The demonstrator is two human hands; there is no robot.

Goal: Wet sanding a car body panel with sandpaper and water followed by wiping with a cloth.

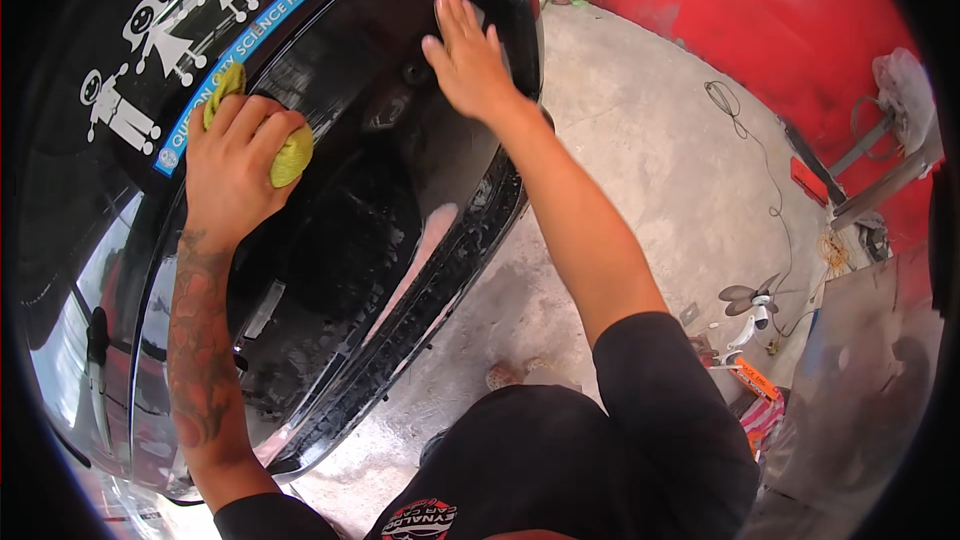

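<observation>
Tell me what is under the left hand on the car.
A yellow-green cloth sits bunched under the left hand, pressed against the black car. Its ends poke out above and beside the fingers. The middle of the cloth and the paint beneath are covered.

On the black car rear at the upper left of the frame: a row of white stick-figure family decals (165,35), and just below them a long narrow blue sticker strip (262,35) with white lettering, slanting from lower left to upper right. At the lower right, on the floor: a small orange-and-white package (757,378). At the bottom centre: a round red, white and black printed emblem (420,520) on a black shirt.
</observation>
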